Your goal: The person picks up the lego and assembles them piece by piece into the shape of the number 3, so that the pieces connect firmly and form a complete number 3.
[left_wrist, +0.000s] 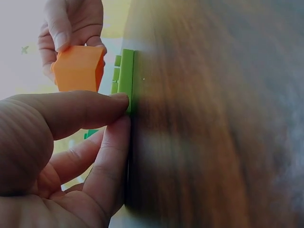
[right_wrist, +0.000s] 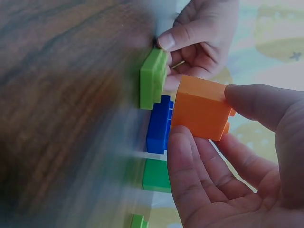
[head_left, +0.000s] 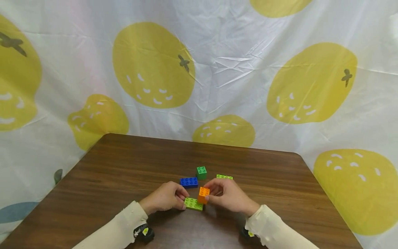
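Note:
A light green flat brick (head_left: 193, 204) lies on the brown table (head_left: 118, 173) near the front. My left hand (head_left: 166, 197) pinches its left end (left_wrist: 126, 76) between thumb and fingers and holds it down. My right hand (head_left: 228, 195) grips an orange square brick (head_left: 203, 195) between thumb and fingers, tilted, just above the right end of the light green brick (right_wrist: 153, 78). The orange brick (right_wrist: 202, 107) shows apart from the green one in the right wrist view. From the left wrist, the orange brick (left_wrist: 78, 68) is seen in the far hand.
Behind the hands lie a blue long brick (head_left: 189, 182), a dark green square brick (head_left: 201, 172) and another light green flat brick (head_left: 224, 176). A white cloth with yellow fruit prints (head_left: 217, 69) hangs behind the table. The table's rounded corners are at left and right rear.

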Demonstrator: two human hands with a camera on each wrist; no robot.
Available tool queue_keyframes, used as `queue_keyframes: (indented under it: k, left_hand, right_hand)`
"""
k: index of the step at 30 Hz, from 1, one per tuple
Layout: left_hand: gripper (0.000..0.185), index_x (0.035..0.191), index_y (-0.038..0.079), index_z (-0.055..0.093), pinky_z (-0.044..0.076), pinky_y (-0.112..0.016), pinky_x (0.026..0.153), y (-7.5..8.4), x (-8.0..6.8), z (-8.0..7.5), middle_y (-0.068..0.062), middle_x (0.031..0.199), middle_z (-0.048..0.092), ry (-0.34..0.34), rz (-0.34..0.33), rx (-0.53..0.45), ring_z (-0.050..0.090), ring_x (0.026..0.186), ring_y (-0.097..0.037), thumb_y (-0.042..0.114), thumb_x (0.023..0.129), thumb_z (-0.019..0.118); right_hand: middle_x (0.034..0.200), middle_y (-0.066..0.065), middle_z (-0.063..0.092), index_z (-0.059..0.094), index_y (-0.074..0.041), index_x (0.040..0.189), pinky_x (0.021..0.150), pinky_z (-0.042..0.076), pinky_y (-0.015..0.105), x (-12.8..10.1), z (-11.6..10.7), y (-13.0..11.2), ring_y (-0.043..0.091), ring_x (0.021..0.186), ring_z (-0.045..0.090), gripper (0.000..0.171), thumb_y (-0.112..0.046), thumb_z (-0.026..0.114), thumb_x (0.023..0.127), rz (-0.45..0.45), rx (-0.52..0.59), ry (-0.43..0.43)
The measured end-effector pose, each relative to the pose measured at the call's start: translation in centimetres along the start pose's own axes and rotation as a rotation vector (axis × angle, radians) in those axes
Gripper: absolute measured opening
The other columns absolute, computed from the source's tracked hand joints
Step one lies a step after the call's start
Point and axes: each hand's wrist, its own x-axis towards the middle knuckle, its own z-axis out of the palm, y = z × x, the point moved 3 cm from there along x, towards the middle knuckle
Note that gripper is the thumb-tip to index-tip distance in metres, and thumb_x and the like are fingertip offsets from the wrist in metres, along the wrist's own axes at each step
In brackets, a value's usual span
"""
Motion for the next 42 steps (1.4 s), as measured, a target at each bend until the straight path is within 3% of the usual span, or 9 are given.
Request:
queue_keyframes:
  k: [17, 30, 42]
  left_hand:
    - [0.029, 0.102, 0.002, 0.076, 0.058, -0.027, 0.071, 0.1, 0.4, 0.0, -0.003, 0.089, 0.071, -0.009, -0.021, 0.007, 0.067, 0.080, -0.013, -0.001, 0.075, 0.089]
    - [0.031, 0.102, 0.005, 0.077, 0.056, -0.027, 0.069, -0.1, 0.4, 0.0, -0.002, 0.092, 0.074, 0.013, 0.005, 0.035, 0.066, 0.083, -0.014, 0.002, 0.074, 0.090]
    - [0.031, 0.106, 0.008, 0.078, 0.059, -0.029, 0.074, -0.2, 0.2, -0.1, -0.004, 0.102, 0.075, 0.009, 0.010, -0.006, 0.070, 0.085, -0.015, 0.002, 0.077, 0.090]
  right_hand:
    - [0.099, 0.002, 0.077, 0.075, -0.011, 0.117, 0.078, 0.060, 0.024, -0.4, 1.1, -0.2, 0.012, 0.086, 0.071, 0.029, -0.022, 0.083, 0.092, 0.006, 0.023, -0.054]
    - [0.099, 0.001, 0.077, 0.076, -0.012, 0.116, 0.076, 0.060, 0.024, -0.2, 1.7, 0.1, 0.013, 0.086, 0.072, 0.028, -0.021, 0.084, 0.090, -0.005, 0.024, -0.039]
    - [0.096, 0.002, 0.077, 0.078, -0.012, 0.112, 0.076, 0.060, 0.024, 0.0, 1.9, -0.1, 0.011, 0.081, 0.072, 0.025, -0.020, 0.085, 0.089, -0.022, 0.016, -0.028]
